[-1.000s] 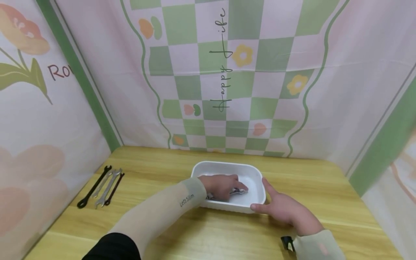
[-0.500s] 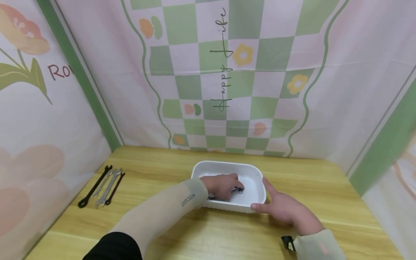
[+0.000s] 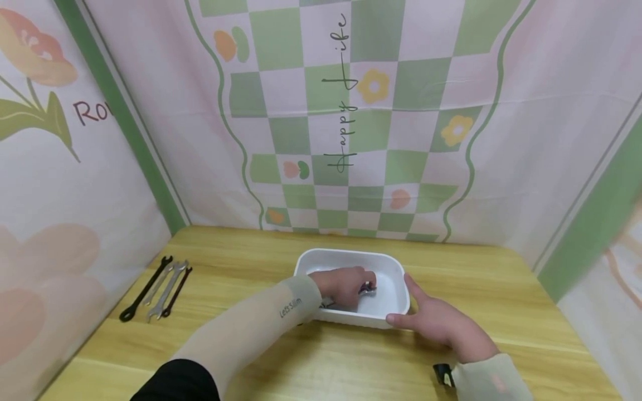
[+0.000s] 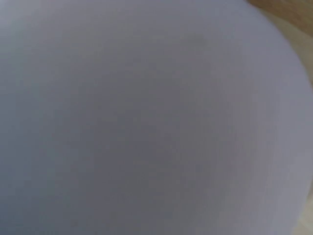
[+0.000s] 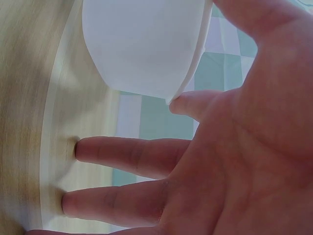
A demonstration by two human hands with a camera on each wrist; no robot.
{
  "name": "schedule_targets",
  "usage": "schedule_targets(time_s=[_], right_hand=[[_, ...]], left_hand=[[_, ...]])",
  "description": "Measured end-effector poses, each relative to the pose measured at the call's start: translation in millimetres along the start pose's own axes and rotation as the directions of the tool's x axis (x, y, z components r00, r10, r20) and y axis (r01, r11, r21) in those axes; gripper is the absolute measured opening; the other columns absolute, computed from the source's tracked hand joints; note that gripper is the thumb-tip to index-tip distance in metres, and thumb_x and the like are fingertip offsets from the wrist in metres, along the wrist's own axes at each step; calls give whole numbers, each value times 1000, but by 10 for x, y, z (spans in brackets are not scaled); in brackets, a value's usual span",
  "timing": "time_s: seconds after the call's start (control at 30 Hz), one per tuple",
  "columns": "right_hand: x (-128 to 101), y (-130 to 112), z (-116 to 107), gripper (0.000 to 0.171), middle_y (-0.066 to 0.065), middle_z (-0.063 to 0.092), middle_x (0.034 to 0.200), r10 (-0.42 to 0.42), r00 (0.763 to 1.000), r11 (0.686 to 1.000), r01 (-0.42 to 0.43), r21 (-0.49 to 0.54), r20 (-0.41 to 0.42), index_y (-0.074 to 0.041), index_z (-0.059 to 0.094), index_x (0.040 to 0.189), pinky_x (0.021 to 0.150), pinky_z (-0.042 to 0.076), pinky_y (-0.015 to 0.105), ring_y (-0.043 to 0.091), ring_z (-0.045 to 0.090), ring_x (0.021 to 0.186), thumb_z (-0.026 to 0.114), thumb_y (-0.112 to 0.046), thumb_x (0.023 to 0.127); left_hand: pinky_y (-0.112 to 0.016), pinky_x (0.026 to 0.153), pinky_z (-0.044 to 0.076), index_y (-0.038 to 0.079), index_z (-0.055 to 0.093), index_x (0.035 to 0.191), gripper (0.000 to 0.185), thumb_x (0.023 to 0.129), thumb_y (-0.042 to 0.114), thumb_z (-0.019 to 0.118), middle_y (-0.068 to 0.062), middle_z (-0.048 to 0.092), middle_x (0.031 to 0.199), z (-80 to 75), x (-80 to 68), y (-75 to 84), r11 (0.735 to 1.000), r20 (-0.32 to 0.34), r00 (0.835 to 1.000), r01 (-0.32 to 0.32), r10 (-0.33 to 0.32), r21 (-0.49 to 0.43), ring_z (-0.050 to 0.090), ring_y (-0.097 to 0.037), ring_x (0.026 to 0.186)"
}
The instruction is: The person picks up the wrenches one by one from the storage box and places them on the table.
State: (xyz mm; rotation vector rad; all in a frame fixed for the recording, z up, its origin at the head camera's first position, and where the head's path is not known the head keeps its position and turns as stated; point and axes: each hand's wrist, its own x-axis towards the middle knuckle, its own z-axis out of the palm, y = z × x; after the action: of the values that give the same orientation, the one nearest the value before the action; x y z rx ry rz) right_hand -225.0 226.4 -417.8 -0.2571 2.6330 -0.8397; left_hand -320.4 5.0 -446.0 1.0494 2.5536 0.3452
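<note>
Steel, small and dark-handled — the tool (image 3: pixel 365 289) lies inside the white tub (image 3: pixel 386 312), which sits mid-counter (image 3: pixel 281 356). My left hand (image 3: pixel 343 287) is down in the tub with fingers curled round the tool; only its tip shows past my knuckles, so I cannot say exactly what kind of tool it is. The left wrist view gives nothing but blurred white plastic.

My right hand (image 3: pixel 441 323) lies flat and relaxed on the counter, thumb and forefinger touching the tub's right corner — the right wrist view shows a fingertip at the rim (image 5: pixel 188 73).

Judgement: the tool should be stiff, dense for its size, a bit slick on smooth plastic. Best taken along the shank, not the tip. The tub looks light and thin-walled, likely to skid if nudged, hence the steadying hand.

Four wrenches (image 3: pixel 155 287) lie side by side at the counter's far left, well apart from the tub.
</note>
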Motion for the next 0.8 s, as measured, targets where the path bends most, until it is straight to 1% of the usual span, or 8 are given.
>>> schedule_targets(time_s=[0.13,0.23,0.3,0.37,0.47,0.53,0.7,0.8], right_hand=[[4,-6,-2,118,41,46,135,4,1000,1000,-4,4,6,-4,-1,159,95,42,64,45,56,115,70,-62,83],[4,-11,-2,118,40,49,132,-1,1000,1000,1,-1,4,-4,-1,159,94,43,64,43,58,112,70,-61,83],[1,-13,-2,118,40,50,131,-5,1000,1000,5,-8,1,-3,0,159,93,43,64,45,58,111,70,-61,83],[-3,-16,-3,118,40,50,130,-6,1000,1000,6,-11,0,-3,0,159,93,43,64,46,58,111,70,-61,84],[-8,-19,-5,119,40,50,131,-4,1000,1000,4,-7,1,-3,-1,159,94,43,64,47,58,111,70,-61,83],[-9,-21,-6,119,40,50,132,-1,1000,1000,1,-4,2,-3,-1,159,94,42,64,47,57,112,70,-61,83],[-7,-19,-5,119,41,48,133,-2,1000,1000,2,2,1,-3,-1,159,95,41,65,51,55,115,70,-61,83],[-6,-12,-5,119,41,49,131,-6,1000,1000,6,-1,0,-3,-1,159,95,41,65,51,55,114,70,-61,83]], left_hand=[[-22,74,45,18,58,120,53,75,-9,69,1,58,91,-36,-19,-28,998,-27,999,-25,23,-64,54,-13,83],[-21,75,45,18,57,129,61,77,-11,67,0,60,94,-41,-25,-52,994,-31,999,-16,13,-108,54,-12,85],[-21,78,45,17,55,136,66,77,-11,67,1,60,97,-44,-26,-59,993,-31,999,-14,11,-116,53,-11,87],[-20,79,44,16,54,140,69,78,-11,66,1,60,98,-44,-23,-65,993,-30,999,-16,13,-120,53,-10,87],[-20,79,44,14,57,138,66,78,-12,65,1,61,96,-51,-20,-67,993,-27,999,-31,28,-114,53,-10,86],[-20,80,44,14,59,136,64,78,-13,63,2,60,96,-55,-16,-72,991,-21,999,-31,29,-130,53,-10,87],[-21,83,44,16,60,136,67,76,-14,64,3,61,101,-82,-38,-80,979,-13,1000,14,-17,-204,54,-9,91],[-21,83,45,17,60,135,68,75,-14,63,2,61,104,-112,-60,-89,973,-20,999,25,-31,-231,54,-9,93]])
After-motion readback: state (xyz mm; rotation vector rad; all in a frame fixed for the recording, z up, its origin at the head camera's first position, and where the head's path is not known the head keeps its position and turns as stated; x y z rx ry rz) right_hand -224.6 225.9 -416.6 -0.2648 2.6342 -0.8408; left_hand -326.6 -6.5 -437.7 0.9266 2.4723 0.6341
